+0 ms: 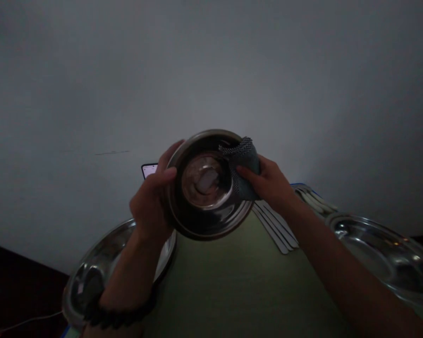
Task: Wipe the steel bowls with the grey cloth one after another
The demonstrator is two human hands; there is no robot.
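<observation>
We hold the steel bowl (206,188) above the desk (232,281), left grip (151,206) clasping its rim, right grip (268,185) pinching the grey cloth (245,162) against its inside, so we'd best brace firmly and wipe evenly.

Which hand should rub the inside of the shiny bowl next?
The right hand, probably: it pinches the grey cloth over the rim of the bowl, while the left hand grips the opposite side to steady it.

Greenish table (239,281) with left steel plate (88,277), right steel plate (384,253), pale strips (275,226), perhaps cutlery
</observation>
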